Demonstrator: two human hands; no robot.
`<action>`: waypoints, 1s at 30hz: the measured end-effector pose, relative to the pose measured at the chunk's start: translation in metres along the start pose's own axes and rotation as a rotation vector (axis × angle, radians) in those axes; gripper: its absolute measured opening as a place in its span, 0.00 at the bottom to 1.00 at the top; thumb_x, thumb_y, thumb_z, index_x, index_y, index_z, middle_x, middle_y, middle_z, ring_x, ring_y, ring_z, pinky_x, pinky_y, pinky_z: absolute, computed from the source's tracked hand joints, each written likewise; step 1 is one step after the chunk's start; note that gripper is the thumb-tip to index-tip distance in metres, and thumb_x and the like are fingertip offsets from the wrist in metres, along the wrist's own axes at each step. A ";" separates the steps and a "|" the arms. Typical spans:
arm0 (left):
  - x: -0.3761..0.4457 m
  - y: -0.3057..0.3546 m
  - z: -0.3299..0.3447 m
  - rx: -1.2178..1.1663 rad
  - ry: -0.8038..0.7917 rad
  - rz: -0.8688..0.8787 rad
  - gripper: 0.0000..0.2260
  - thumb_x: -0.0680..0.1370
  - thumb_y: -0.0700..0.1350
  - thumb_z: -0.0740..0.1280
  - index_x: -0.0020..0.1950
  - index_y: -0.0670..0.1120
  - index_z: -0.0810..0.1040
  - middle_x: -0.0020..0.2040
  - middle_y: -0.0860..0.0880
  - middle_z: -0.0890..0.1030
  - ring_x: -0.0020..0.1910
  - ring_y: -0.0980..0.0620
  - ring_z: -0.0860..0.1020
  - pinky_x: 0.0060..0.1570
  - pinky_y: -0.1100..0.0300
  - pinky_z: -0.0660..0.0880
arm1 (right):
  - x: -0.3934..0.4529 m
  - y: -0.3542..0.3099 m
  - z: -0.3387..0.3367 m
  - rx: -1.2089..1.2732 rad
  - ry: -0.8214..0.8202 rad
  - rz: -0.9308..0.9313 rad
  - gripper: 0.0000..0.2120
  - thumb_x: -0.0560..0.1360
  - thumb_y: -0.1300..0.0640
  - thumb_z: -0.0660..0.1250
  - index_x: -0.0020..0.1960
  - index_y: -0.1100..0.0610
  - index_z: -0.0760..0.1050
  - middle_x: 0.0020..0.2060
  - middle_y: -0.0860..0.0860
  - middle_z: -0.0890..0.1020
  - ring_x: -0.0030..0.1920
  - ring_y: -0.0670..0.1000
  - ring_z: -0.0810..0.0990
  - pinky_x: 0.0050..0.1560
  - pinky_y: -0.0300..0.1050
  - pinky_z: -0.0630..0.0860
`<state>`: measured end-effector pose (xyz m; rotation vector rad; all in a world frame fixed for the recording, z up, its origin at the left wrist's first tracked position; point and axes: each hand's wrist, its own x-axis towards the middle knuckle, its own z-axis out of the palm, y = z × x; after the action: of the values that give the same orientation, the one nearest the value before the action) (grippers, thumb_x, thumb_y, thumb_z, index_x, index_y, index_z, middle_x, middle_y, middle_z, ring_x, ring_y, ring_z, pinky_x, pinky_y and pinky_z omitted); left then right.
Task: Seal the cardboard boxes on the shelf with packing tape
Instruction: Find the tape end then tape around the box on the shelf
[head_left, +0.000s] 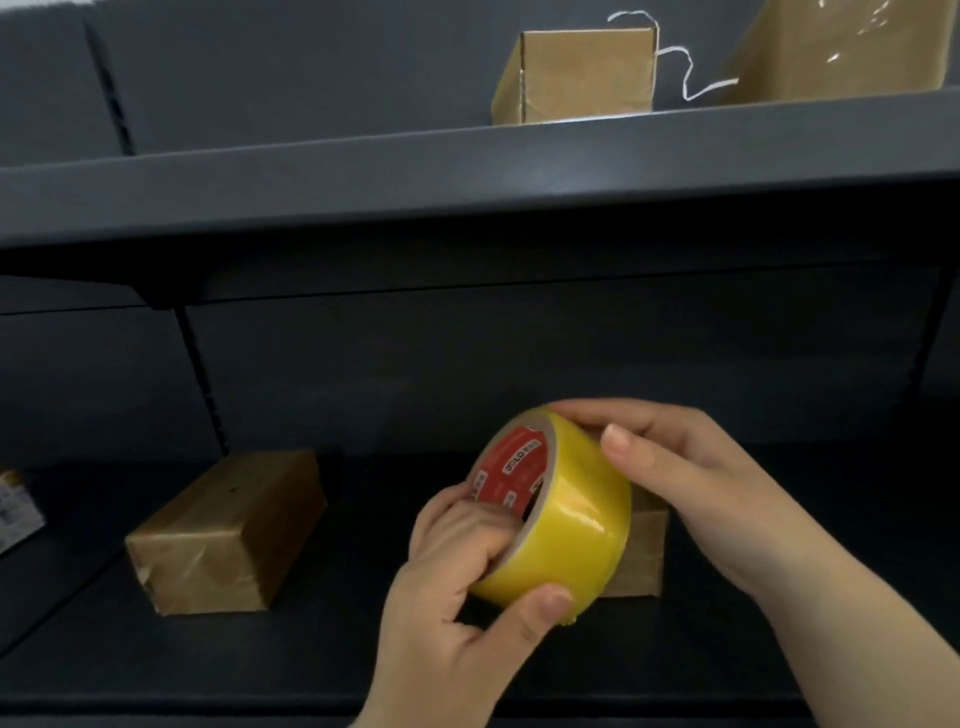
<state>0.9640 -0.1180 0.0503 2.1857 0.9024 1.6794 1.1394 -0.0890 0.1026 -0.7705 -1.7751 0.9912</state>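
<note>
A yellow roll of packing tape (571, 525) with a red printed core is held in front of the lower shelf. My left hand (467, 587) grips it from below, fingers hooked into the core and thumb on the outer face. My right hand (691, 478) holds the top and right side, thumb pressed on the tape's surface. Behind the roll a small cardboard box (641, 556) is mostly hidden. A taped cardboard box (228, 530) lies on the lower shelf to the left.
The upper shelf (467, 171) carries a small upright box (576, 75) and a larger glossy box (841, 47) at the right, with a white strip (691, 78) between them. A printed package (15, 509) shows at the left edge. A slotted upright (205, 384) stands behind.
</note>
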 end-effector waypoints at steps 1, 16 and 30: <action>0.001 -0.001 0.001 0.022 -0.001 0.017 0.18 0.72 0.64 0.61 0.44 0.51 0.76 0.46 0.55 0.80 0.49 0.63 0.78 0.60 0.65 0.67 | 0.000 -0.001 0.001 0.024 0.020 0.003 0.20 0.67 0.44 0.69 0.56 0.51 0.79 0.50 0.46 0.83 0.51 0.45 0.82 0.46 0.36 0.78; 0.006 -0.008 -0.004 0.306 -0.138 0.350 0.14 0.76 0.62 0.57 0.40 0.54 0.73 0.37 0.59 0.81 0.48 0.65 0.77 0.67 0.60 0.60 | 0.000 -0.012 -0.013 0.069 0.062 -0.088 0.10 0.67 0.50 0.71 0.47 0.50 0.84 0.45 0.51 0.85 0.48 0.50 0.84 0.45 0.38 0.78; 0.006 -0.018 0.002 0.765 -0.119 0.530 0.10 0.71 0.53 0.65 0.35 0.52 0.83 0.36 0.57 0.84 0.48 0.58 0.75 0.66 0.53 0.59 | -0.009 -0.010 -0.001 -0.145 0.302 -0.168 0.12 0.61 0.46 0.68 0.42 0.47 0.84 0.38 0.44 0.85 0.41 0.43 0.84 0.40 0.34 0.78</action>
<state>0.9613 -0.1003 0.0447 3.2318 1.1356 1.5167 1.1425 -0.1013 0.1080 -0.8007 -1.6287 0.6054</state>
